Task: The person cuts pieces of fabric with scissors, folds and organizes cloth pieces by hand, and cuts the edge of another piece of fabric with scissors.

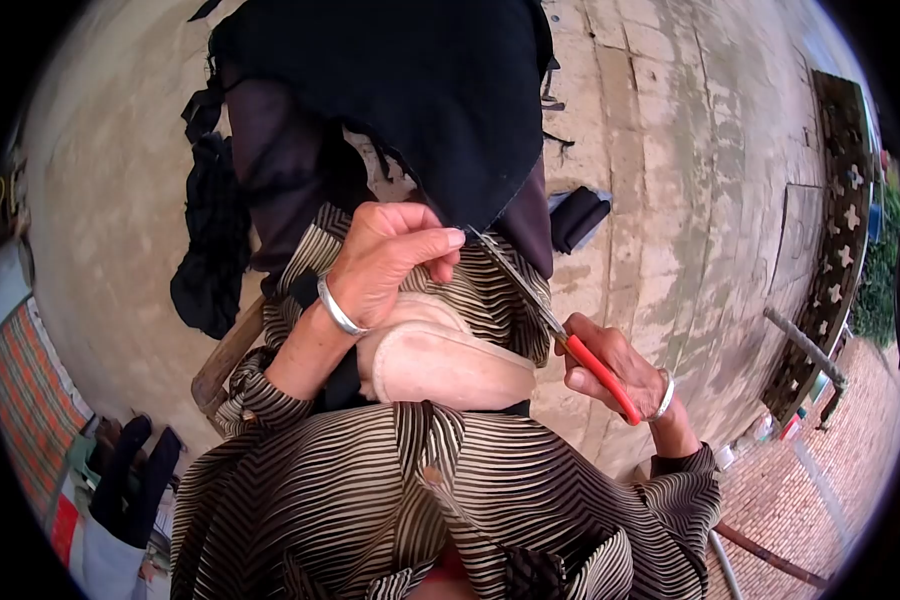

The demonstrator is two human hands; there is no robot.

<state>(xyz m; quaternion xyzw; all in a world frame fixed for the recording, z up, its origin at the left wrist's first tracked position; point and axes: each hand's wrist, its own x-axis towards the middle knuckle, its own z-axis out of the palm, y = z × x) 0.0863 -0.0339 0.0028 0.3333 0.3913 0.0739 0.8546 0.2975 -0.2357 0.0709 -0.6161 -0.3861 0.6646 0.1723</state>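
A large black cloth (pixel 420 90) lies over my knees and hangs forward, its lower corner near the middle of the view. My left hand (pixel 400 245) pinches that corner between thumb and forefinger. In my right hand (pixel 615 365) is a pair of scissors (pixel 600 375) with red handles, my fingers closed round them. The metal blades point up and left, and their tips are at the cloth's corner beside my left fingertips. A pale pink padded piece (pixel 450 365) rests in my lap beneath my hands.
Black cloth scraps (pixel 210 240) lie left of my legs. A folded dark bundle (pixel 578 219) is on the paved ground at the right. A wooden bar (pixel 232 350) shows beside my left arm. Striped fabric (pixel 32 400) is at the far left, a perforated wall (pixel 838 240) at the far right.
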